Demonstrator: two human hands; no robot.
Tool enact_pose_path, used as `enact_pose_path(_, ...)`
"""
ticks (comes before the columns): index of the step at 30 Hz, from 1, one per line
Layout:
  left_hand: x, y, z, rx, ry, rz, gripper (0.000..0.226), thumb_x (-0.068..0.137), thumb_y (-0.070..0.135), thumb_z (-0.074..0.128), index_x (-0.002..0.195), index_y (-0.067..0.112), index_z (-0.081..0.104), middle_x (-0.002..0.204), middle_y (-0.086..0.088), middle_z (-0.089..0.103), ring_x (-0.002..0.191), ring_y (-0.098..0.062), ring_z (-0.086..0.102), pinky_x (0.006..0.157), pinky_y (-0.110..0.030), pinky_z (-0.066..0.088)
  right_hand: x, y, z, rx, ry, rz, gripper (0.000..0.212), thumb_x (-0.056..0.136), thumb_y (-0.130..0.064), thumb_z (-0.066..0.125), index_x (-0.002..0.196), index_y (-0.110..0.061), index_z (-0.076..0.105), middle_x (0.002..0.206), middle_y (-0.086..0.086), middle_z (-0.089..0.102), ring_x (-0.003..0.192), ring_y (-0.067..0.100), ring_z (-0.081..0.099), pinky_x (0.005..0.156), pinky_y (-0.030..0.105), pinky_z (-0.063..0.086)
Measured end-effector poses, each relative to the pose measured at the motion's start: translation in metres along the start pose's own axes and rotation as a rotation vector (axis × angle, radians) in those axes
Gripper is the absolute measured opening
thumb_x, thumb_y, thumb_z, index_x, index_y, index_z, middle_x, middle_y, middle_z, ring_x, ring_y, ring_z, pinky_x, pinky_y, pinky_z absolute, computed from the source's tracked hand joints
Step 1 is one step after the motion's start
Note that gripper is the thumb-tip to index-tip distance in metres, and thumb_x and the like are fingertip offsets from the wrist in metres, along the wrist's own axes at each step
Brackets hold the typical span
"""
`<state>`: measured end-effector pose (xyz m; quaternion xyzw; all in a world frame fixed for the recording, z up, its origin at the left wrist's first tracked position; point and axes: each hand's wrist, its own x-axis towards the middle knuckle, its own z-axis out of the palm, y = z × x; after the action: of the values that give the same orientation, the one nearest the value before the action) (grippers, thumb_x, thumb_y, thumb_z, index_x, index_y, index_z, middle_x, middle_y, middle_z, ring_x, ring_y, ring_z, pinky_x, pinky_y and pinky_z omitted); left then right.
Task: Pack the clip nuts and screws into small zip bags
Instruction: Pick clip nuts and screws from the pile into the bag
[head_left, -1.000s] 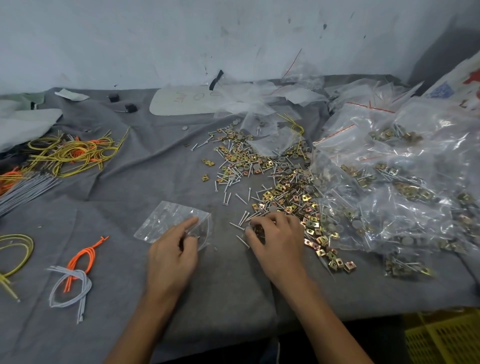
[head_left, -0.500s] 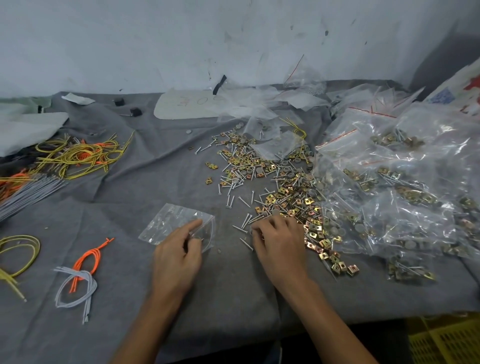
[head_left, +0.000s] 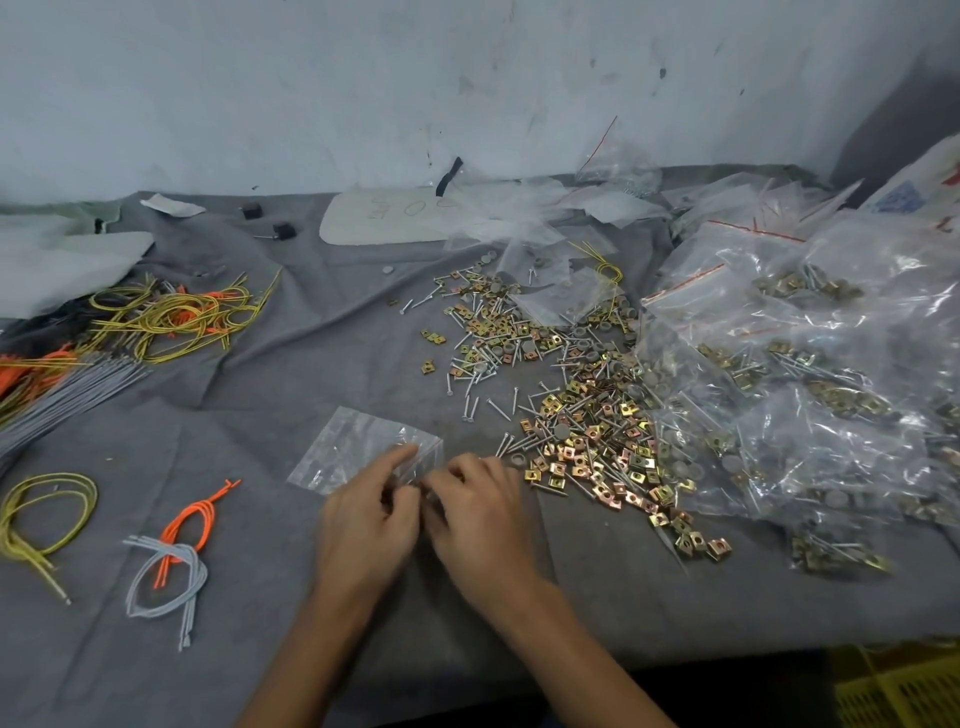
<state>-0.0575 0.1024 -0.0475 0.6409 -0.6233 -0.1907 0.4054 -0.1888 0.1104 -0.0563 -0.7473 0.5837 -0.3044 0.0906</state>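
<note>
Two hands, two black blocks (small)

Dim, flat, cool light — shadows barely show. Glare whitens the filled bags at three o'clock and streaks the zip bag near centre. The left hand and right hand look slightly smeared — the tabletop bows toward nine o'clock.

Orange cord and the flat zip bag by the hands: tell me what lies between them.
Nothing but bare grey cloth lies between the orange cord and the zip bag, as the head view shows.
</note>
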Motion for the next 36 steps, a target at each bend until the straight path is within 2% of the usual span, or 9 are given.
enact_pose_path(2, 0.001, -0.001, 0.0, 0.005, -0.005, -0.001, 0.048, 0.077, 0.028, 0.05, 0.119, 0.029, 0.071, 0.066, 0.012, 0.063, 0.069, -0.005, 0.061, 0.071, -0.029, 0.049, -0.001, 0.003, -0.003, -0.011, -0.009, -0.035, 0.033, 0.095, -0.041, 0.042, 0.103, -0.027, 0.071, 0.1, -0.005, 0.059, 0.095, 0.021, 0.05, 0.082, 0.036, 0.041)
enact_pose_path(8, 0.002, -0.002, 0.002, -0.017, -0.007, -0.029, 0.055, 0.073, 0.046, 0.043, 0.118, 0.033, 0.071, 0.066, 0.015, 0.061, 0.064, -0.007, 0.058, 0.069, -0.034, 0.052, 0.005, 0.046, -0.025, -0.038, 0.129, 0.13, 0.006, 0.089, -0.029, 0.064, 0.094, -0.026, 0.066, 0.098, -0.004, 0.059, 0.095, 0.021, 0.049, 0.084, 0.037, 0.04)
enact_pose_path(14, 0.0, 0.0, 0.001, -0.059, 0.003, -0.053, 0.057, 0.071, 0.046, 0.043, 0.118, 0.032, 0.072, 0.069, 0.015, 0.062, 0.065, -0.001, 0.057, 0.065, -0.027, 0.045, 0.005, 0.065, -0.028, -0.19, 0.12, 0.214, 0.01, 0.091, -0.035, 0.062, 0.098, -0.029, 0.067, 0.104, -0.004, 0.058, 0.097, 0.019, 0.045, 0.082, 0.036, 0.036)
enact_pose_path(18, -0.001, 0.002, 0.001, -0.062, 0.002, -0.063, 0.05, 0.075, 0.035, 0.05, 0.119, 0.03, 0.073, 0.07, 0.011, 0.064, 0.068, -0.003, 0.059, 0.066, -0.026, 0.045, 0.006, 0.065, -0.03, -0.16, 0.132, 0.223, 0.01, 0.097, -0.032, 0.057, 0.098, -0.028, 0.066, 0.104, -0.005, 0.06, 0.096, 0.02, 0.045, 0.081, 0.035, 0.033)
enact_pose_path(22, -0.001, 0.004, -0.002, -0.066, 0.012, -0.064, 0.048, 0.074, 0.028, 0.053, 0.118, 0.025, 0.074, 0.067, 0.008, 0.062, 0.069, -0.005, 0.058, 0.069, -0.026, 0.045, 0.001, 0.054, -0.033, 0.017, 0.142, 0.147, 0.007, 0.097, -0.025, 0.058, 0.101, -0.024, 0.064, 0.102, -0.005, 0.062, 0.095, 0.018, 0.048, 0.084, 0.039, 0.042)
enact_pose_path(25, 0.0, 0.005, -0.002, -0.069, 0.007, -0.059, 0.048, 0.075, 0.028, 0.052, 0.119, 0.025, 0.073, 0.068, 0.007, 0.063, 0.07, -0.005, 0.06, 0.07, -0.029, 0.047, -0.004, 0.031, -0.027, 0.159, 0.074, 0.023, 0.009, 0.095, -0.022, 0.058, 0.102, -0.022, 0.063, 0.1, -0.004, 0.062, 0.094, 0.017, 0.051, 0.085, 0.036, 0.044)
enact_pose_path(29, 0.0, 0.004, -0.002, -0.069, 0.005, -0.058, 0.048, 0.076, 0.026, 0.052, 0.118, 0.025, 0.073, 0.068, 0.005, 0.065, 0.07, -0.008, 0.062, 0.071, -0.029, 0.05, 0.001, 0.007, -0.012, 0.07, -0.04, -0.097, 0.015, 0.094, -0.023, 0.053, 0.104, -0.021, 0.064, 0.102, -0.003, 0.063, 0.094, 0.02, 0.049, 0.083, 0.033, 0.04)
enact_pose_path(31, -0.001, 0.004, -0.002, -0.065, 0.001, -0.053, 0.046, 0.076, 0.026, 0.052, 0.117, 0.027, 0.073, 0.067, 0.007, 0.064, 0.068, -0.006, 0.061, 0.07, -0.027, 0.049, 0.004, 0.003, -0.006, 0.031, -0.102, -0.097, 0.016, 0.095, -0.023, 0.05, 0.106, -0.019, 0.062, 0.102, -0.001, 0.063, 0.094, 0.022, 0.049, 0.084, 0.036, 0.041)
enact_pose_path(36, 0.0, 0.002, -0.001, -0.074, -0.014, -0.053, 0.045, 0.077, 0.028, 0.052, 0.118, 0.029, 0.073, 0.066, 0.01, 0.064, 0.067, -0.005, 0.061, 0.069, -0.029, 0.05, 0.001, 0.002, -0.003, 0.035, -0.107, -0.057, 0.013, 0.095, -0.024, 0.048, 0.101, -0.018, 0.058, 0.099, 0.0, 0.062, 0.093, 0.021, 0.047, 0.086, 0.039, 0.041)
